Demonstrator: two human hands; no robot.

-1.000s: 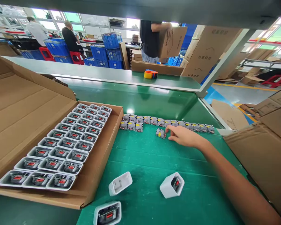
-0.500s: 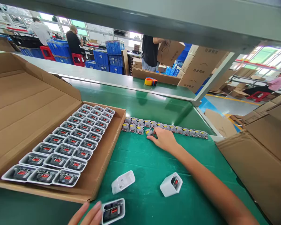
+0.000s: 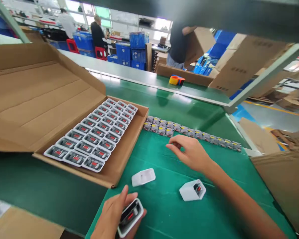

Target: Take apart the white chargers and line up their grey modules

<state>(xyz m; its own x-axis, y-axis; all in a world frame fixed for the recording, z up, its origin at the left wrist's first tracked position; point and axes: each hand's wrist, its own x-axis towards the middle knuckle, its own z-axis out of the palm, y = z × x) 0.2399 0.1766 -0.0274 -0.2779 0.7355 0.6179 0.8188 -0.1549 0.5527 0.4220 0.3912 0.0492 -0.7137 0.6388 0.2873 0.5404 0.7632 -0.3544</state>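
My left hand (image 3: 112, 212) is wrapped round a white plastic housing (image 3: 140, 212), whose open end faces up and shows a dark mechanism with a red label inside. My right hand (image 3: 186, 149) hovers over the green mat, just in front of a double row of small grey parts with yellow marks (image 3: 161, 130). Its fingers are loosely curled, and I see nothing between them. Two more white housings lie on the mat between my hands: one seemingly bare inside (image 3: 144, 177), the other (image 3: 192, 191) with a red-labelled mechanism in it.
An open cardboard box (image 3: 126, 159) on the left holds several rows of filled white housings. An orange and blue tape dispenser (image 3: 176, 80) sits on the far ledge. Brown cartons (image 3: 281, 176) stand at the right. Several people work beyond the bench.
My right hand has drawn back from the grey parts, leaving one more in the front row. My left hand has closed round the white housing and tilted it. The view has shifted.
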